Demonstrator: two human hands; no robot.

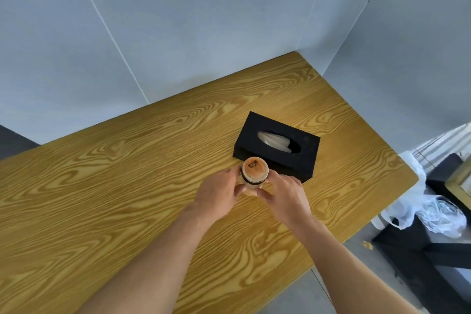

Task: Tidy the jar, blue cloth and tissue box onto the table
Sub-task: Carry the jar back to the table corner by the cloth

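- Bare forearms reaching in from the near edge, over the wood-grain table [127, 186].
- Left hand [216, 196] curled against the jar's left side, thumb on its lower front.
- Right hand [285, 196] cupping the right side, fingertips closed on the glass.
- Jar [253, 176] upright between both hands on the tabletop, cork-coloured lid up.
- Just behind, touching or nearly so, black tissue box [277, 145] lying flat, white tissue in its oval slot.
- Beyond, grey wall panels [178, 20].

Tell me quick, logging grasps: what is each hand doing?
Left hand: closed around the jar.
Right hand: also closed on the jar.
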